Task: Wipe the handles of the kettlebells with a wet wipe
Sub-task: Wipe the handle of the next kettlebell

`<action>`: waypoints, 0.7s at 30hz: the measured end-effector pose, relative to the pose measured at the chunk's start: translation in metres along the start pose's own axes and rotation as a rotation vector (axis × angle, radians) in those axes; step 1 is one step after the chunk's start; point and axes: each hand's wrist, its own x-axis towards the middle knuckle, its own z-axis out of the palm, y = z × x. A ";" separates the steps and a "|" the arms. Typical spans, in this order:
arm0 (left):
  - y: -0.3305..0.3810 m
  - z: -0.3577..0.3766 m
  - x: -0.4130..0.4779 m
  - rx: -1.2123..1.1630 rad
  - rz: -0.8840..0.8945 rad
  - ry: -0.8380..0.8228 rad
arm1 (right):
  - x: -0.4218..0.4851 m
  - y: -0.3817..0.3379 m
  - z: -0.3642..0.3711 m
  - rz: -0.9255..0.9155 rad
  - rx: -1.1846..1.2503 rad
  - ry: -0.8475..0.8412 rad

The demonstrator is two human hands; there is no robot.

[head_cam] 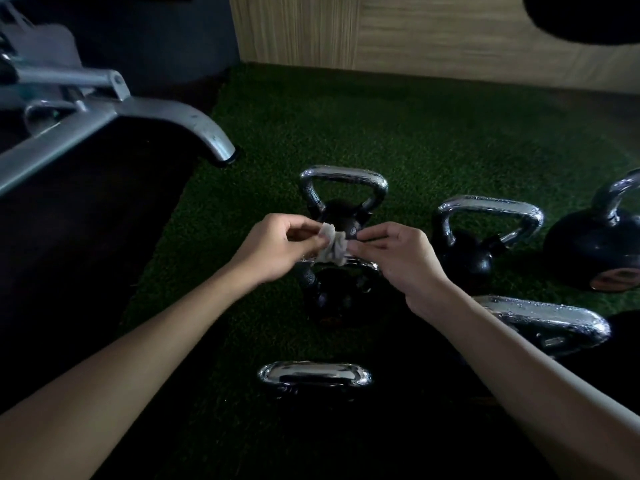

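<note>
Limpness is probably calling for bunching: left hand [277,244] and right hand [401,259] are pinching the crumpled grey wet wipe [334,247] between them.

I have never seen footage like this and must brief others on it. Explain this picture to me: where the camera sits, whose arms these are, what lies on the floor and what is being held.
No machine is involved. The one picture comes from a wide-angle camera worn on a person's head, looking forward and down, so the two bare arms belong to the wearer. The left hand and the right hand both pinch a crumpled wet wipe between them. They hold it over the handle of the middle kettlebell; I cannot tell whether it touches. More black kettlebells with shiny handles stand on the green turf, such as the far kettlebell and the right kettlebell. A grey metal frame is at the left.
</note>
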 end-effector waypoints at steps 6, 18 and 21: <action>-0.004 0.010 -0.005 0.256 0.132 0.176 | 0.007 0.006 -0.007 -0.231 -0.686 -0.008; 0.001 -0.002 0.005 0.713 0.270 -0.100 | 0.008 -0.005 -0.004 -0.335 -1.066 -0.079; 0.002 0.003 0.006 0.745 0.298 -0.062 | 0.010 -0.004 -0.006 -0.336 -1.103 -0.092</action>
